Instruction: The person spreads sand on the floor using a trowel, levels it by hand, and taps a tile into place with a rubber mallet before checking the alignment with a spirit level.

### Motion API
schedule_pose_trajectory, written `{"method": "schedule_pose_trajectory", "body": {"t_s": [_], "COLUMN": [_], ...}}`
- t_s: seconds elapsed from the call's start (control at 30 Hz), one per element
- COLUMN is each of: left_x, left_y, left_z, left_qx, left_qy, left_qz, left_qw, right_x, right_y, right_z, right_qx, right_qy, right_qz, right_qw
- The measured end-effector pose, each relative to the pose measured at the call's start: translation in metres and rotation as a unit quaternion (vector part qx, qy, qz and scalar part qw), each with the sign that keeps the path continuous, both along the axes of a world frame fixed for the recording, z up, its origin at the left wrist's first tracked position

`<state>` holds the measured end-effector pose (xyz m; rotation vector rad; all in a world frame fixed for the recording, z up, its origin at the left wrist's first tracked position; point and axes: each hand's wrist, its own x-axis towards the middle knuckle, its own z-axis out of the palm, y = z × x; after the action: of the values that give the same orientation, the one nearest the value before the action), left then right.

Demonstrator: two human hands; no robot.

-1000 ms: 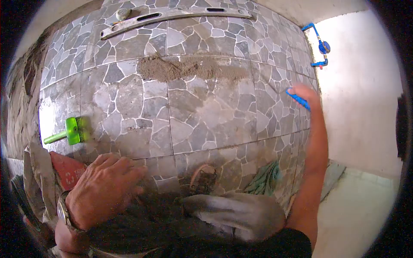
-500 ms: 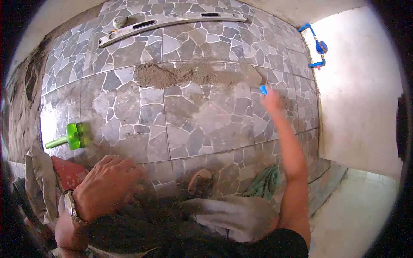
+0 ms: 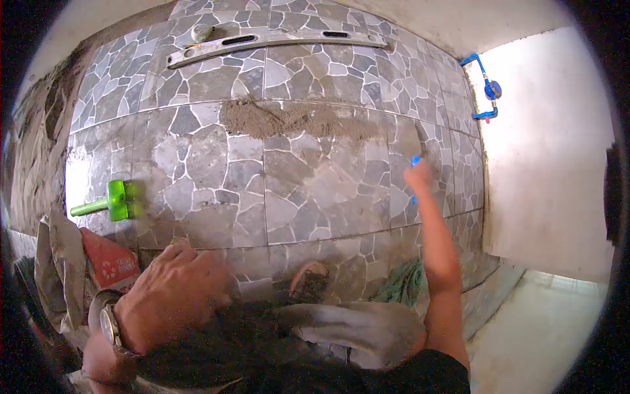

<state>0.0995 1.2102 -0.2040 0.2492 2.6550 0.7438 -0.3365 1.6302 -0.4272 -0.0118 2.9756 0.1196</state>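
Observation:
My right hand (image 3: 420, 176) is closed round the blue handle of a trowel, over the stone-patterned tiles (image 3: 328, 197) at the right. The trowel's grey blade (image 3: 411, 139) points away from me, to the right of a strip of loose sandy mortar (image 3: 295, 121) along a tile joint. At the lower left my left hand (image 3: 180, 279), with a watch on its wrist, is near my dark-clothed leg, its fingers blurred; whether they hold anything does not show.
A green mallet (image 3: 117, 200) lies at the left. Further off are a long metal level (image 3: 282, 41) and a round roll (image 3: 202, 33). Nearby are a red bag (image 3: 108, 259) and green cloth (image 3: 397, 285). Blue pipes (image 3: 492, 90) run along the right wall.
My right hand and the trowel have moved back toward me, and the blade is off the end of the mortar strip. The whole view has shifted slightly.

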Motion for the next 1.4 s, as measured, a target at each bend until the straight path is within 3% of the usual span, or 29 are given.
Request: {"method": "schedule_pose_trajectory", "body": {"t_s": [0.03, 0.13, 0.27, 0.33, 0.47, 0.57, 0.7, 0.8, 0.87, 0.93, 1.0, 1.1, 1.2, 1.23, 1.3, 1.33, 1.4], "left_x": [0.001, -0.001, -0.008, -0.014, 0.003, 0.009, 0.001, 0.007, 0.023, 0.033, 0.04, 0.048, 0.047, 0.043, 0.041, 0.042, 0.046], "left_y": [0.001, 0.004, 0.007, 0.002, -0.018, -0.021, -0.001, 0.021, 0.025, 0.021, 0.018, 0.017, 0.023, 0.026, 0.029, 0.031, 0.033], "left_z": [0.002, 0.004, 0.014, 0.046, 0.054, 0.055, 0.034, 0.029, 0.027, 0.022, 0.017, 0.012, 0.01, 0.01, 0.004, -0.001, -0.004], "left_qx": [0.002, 0.005, -0.008, -0.031, -0.095, -0.105, -0.017, -0.022, -0.065, -0.063, -0.042, 0.031, 0.086, 0.085, 0.082, 0.081, 0.09], "left_qy": [0.004, -0.002, 0.008, 0.032, 0.109, 0.128, 0.091, 0.085, 0.109, 0.035, -0.01, -0.023, 0.006, 0.012, 0.007, -0.005, -0.003], "left_qz": [-0.003, -0.018, -0.045, -0.003, 0.143, 0.145, -0.033, -0.132, -0.176, -0.212, -0.245, -0.274, -0.292, -0.303, -0.323, -0.332, -0.336], "left_qw": [1.0, 1.0, 0.999, 0.999, 0.979, 0.976, 0.995, 0.987, 0.976, 0.975, 0.969, 0.961, 0.953, 0.949, 0.943, 0.94, 0.938], "right_x": [0.0, 0.034, 0.072, 0.04, 0.01, 0.033, 0.1, 0.104, 0.076, 0.065, 0.054, 0.073, 0.098, 0.108, 0.135, 0.161, 0.186], "right_y": [0.008, -0.005, -0.085, -0.087, -0.107, -0.133, -0.202, -0.203, -0.172, -0.13, -0.07, -0.066, -0.096, -0.108, -0.16, -0.203, -0.241], "right_z": [-0.001, -0.005, 0.028, 0.008, 0.033, 0.019, 0.033, 0.045, 0.032, 0.045, 0.012, 0.003, -0.008, -0.02, -0.019, 0.008, 0.023], "right_qx": [0.012, -0.003, -0.018, -0.047, 0.006, 0.017, -0.053, -0.081, -0.061, -0.03, 0.038, 0.023, 0.008, -0.03, -0.088, -0.108, -0.089], "right_qy": [-0.037, -0.092, -0.011, 0.038, -0.027, -0.03, -0.035, -0.022, -0.011, -0.026, 0.05, 0.004, -0.039, -0.033, -0.048, -0.072, -0.045], "right_qz": [-0.024, 0.043, 0.093, 0.122, 0.057, 0.152, 0.264, 0.267, 0.154, 0.095, 0.168, 0.01, 0.116, 0.195, 0.209, 0.145, 0.237], "right_qw": [0.999, 0.995, 0.995, 0.991, 0.998, 0.988, 0.963, 0.96, 0.986, 0.995, 0.984, 1.0, 0.992, 0.98, 0.973, 0.981, 0.966]}}
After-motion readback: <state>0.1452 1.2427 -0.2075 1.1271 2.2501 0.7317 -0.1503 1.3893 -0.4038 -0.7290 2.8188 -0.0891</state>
